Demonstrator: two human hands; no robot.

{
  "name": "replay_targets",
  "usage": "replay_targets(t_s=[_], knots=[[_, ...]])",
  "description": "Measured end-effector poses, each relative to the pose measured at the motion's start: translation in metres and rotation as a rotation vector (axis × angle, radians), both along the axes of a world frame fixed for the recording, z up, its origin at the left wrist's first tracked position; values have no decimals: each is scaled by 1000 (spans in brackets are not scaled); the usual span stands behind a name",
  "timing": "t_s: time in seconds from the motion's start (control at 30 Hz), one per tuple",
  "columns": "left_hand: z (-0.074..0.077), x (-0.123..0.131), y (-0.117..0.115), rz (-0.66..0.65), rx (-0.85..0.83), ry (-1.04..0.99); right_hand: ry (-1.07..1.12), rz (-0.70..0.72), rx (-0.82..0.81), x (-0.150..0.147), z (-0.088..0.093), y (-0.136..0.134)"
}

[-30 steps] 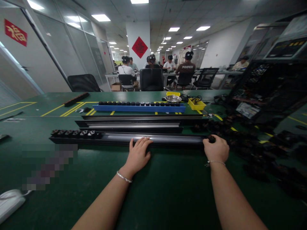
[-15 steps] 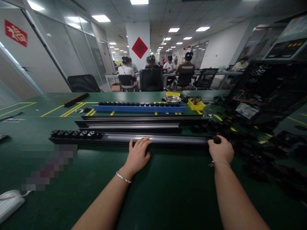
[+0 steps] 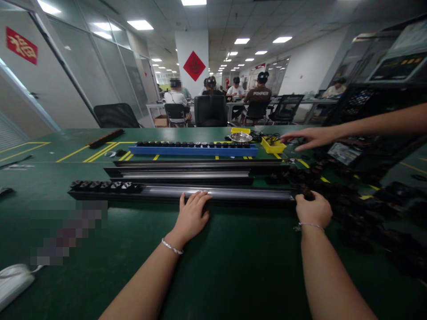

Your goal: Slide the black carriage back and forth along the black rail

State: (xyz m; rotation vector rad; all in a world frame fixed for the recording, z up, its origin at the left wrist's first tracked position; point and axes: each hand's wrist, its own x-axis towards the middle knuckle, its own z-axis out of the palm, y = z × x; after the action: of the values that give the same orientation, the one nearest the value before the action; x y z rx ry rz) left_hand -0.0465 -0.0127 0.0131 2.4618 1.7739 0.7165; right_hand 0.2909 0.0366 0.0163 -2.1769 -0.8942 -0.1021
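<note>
A long black channel rail (image 3: 240,194) lies crosswise on the green table, with several small black parts (image 3: 106,186) seated in a row at its left end. My left hand (image 3: 193,211) rests on the rail's near edge near the middle, fingers spread. At the rail's right end my right hand (image 3: 314,210) is closed around a small black part (image 3: 307,194), its exact kind too dark to make out. Behind it lie more black rails (image 3: 187,174), parallel to the first.
A blue rail (image 3: 193,152) holds a row of black parts. Beyond it stand a metal bowl (image 3: 240,138) and a yellow tray (image 3: 272,146). Another person's hand (image 3: 308,136) reaches in from the right above the table. Dark parts (image 3: 360,218) are heaped at right.
My right hand has shifted slightly right with the small black part, off the rail's end. Another person's arm has come in from the right. My left hand has stayed still.
</note>
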Motion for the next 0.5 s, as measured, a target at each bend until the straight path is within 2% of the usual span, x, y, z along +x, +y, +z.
replay_targets(t_s=[0.33, 0.5], knots=[[2, 1, -1, 9, -21, 2, 52, -53, 34, 7, -4, 2], [0, 1, 0, 11, -4, 8, 4, -22, 20, 16, -11, 4]])
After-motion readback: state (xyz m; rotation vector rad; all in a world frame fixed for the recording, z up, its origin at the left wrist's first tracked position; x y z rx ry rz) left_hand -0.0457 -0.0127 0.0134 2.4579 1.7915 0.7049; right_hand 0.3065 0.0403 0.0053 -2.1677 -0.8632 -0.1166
